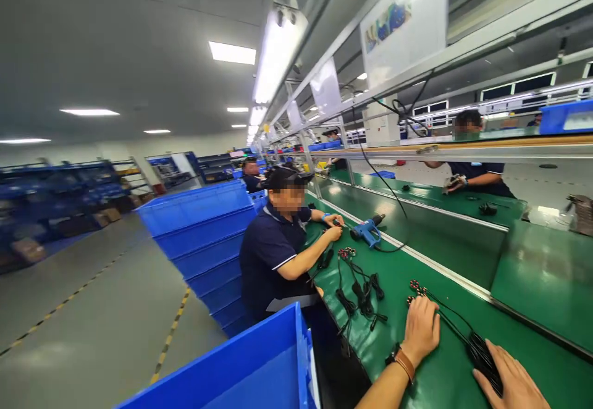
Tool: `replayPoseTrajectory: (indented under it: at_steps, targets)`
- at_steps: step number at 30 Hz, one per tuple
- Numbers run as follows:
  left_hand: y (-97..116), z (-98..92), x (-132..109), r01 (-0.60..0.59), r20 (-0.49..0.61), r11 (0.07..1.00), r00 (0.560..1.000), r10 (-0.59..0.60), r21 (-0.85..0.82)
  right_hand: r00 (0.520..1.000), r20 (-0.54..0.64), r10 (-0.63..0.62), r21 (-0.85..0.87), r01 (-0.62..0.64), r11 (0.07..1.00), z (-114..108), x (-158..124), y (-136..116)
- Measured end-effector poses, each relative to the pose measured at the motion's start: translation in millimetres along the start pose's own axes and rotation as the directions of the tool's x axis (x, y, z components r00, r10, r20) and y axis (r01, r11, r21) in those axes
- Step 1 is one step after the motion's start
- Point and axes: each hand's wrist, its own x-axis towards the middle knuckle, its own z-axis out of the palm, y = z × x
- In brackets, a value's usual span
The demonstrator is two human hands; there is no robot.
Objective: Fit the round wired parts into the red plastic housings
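Note:
My left hand, with a brown band on its wrist, reaches down to the green bench top. Its fingers are bent over a cluster of small round red, black and white cable ends, partly hiding them. Thin black leads run from there to a coiled black cable bundle. My right hand grips that bundle, thumb on the near side and fingers on the far side. Further left on the bench lie several more black cables with similar round ends.
A blue heat gun lies beyond the cables. A co-worker sits to the left, both hands on a small part. An open blue bin stands near me, with stacked blue bins behind. A metal rail runs along the bench.

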Motion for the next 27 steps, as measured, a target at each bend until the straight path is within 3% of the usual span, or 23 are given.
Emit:
replayPoseTrajectory:
  at_steps: [2, 4, 8, 16, 21, 27]
  targets:
    - [2, -1.3, 4, -0.155, 0.101, 0.987, 0.982, 0.159, -0.044, 1.000, 0.012, -0.010, -0.019, 0.010, 1.000, -14, 0, -19]
    - [2, -0.6, 8, -0.193, 0.121, 0.979, 0.972, 0.199, -0.061, 1.000, 0.028, -0.014, -0.040, 0.015, 0.999, -23, 1, -32]
    - [4, -0.3, 11, -0.160, 0.091, 0.987, 0.983, 0.162, -0.029, 0.998, 0.055, -0.005, -0.069, 0.009, 0.998, -28, 1, -40]
    - [-1, 4.7, 10, -0.024, -0.053, 0.995, 0.998, 0.029, 0.096, 0.999, 0.012, -0.043, -0.061, 0.044, 0.997, -19, -3, -30]
    - [-13, 18.2, 11, 0.042, 0.021, 0.990, 0.999, -0.046, 0.134, 0.984, -0.077, -0.158, -0.113, 0.149, 0.982, -8, -4, -20]
    - [-26, 23.0, 32, 0.071, 0.090, 0.981, 0.992, -0.089, 0.181, 0.913, -0.245, -0.325, -0.241, 0.267, 0.933, -4, -4, -17]
